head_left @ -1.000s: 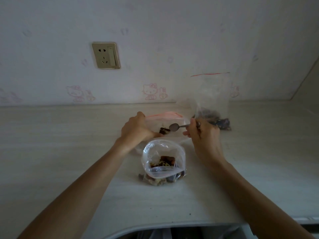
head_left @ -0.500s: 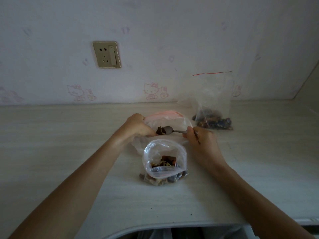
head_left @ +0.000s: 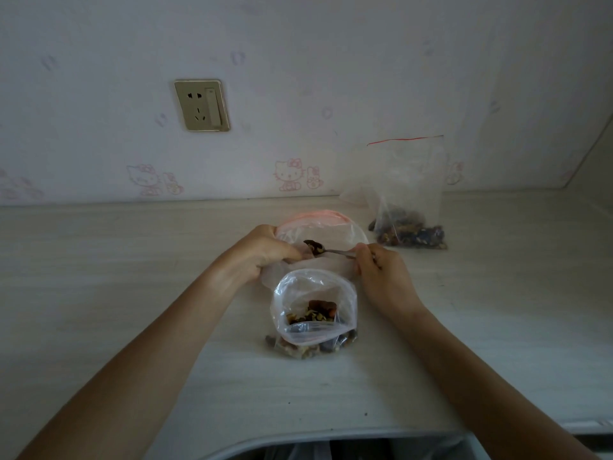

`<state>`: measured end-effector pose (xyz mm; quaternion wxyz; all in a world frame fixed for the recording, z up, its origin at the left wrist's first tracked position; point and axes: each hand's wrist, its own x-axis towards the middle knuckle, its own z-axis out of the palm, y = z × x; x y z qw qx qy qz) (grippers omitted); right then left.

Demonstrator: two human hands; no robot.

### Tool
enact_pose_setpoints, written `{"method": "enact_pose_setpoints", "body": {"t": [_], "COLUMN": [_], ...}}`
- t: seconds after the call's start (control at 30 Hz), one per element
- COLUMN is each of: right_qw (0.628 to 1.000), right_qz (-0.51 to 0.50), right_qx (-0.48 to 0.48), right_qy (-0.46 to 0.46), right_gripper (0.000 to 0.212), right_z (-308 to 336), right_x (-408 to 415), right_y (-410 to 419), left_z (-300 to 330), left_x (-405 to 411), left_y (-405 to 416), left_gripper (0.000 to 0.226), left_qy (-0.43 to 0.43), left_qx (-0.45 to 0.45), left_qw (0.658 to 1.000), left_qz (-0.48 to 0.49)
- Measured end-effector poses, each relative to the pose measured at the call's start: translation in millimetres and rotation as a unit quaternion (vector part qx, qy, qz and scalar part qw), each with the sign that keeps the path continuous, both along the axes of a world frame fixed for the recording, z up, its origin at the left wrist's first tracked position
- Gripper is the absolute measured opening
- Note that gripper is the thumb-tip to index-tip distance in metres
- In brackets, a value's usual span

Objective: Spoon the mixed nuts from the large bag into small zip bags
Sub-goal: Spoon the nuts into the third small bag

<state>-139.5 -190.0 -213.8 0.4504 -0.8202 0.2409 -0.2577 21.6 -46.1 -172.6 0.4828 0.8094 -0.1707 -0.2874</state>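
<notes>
Two hands spoon nuts between bags on a table [head_left: 132,293].
Left hand [head_left: 255,257] grips the red-zip bag [head_left: 331,227]; right hand [head_left: 378,277] pinches a loaded spoon [head_left: 320,250].

No readable text, labels or numbers — only cartoon cat prints [head_left: 289,174] on wall [head_left: 331,61].
</notes>
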Motion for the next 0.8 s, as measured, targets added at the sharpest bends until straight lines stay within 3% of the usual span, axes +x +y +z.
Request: {"method": "enact_pose_setpoints", "body": {"t": [0.5, 0.8], "right_qw": [0.992, 0.999], "right_qz": [-0.049, -0.025], "right_qx": [0.101, 0.006], "right_qy": [-0.061, -0.03], "right_gripper": [0.051, 0.04], "right_z": [4, 5], "right_x": [-7, -21], "right_y": [-5, -9], "left_z": [2, -2], "left_x": [2, 2], "left_y": [1, -4], "left_gripper": [0.045, 0.033], "left_qy": [-0.075, -0.133], "left_qx": [0.045, 0.049], "left_qw": [0.996, 0.99], "left_qz": [0.006, 0.02]}}
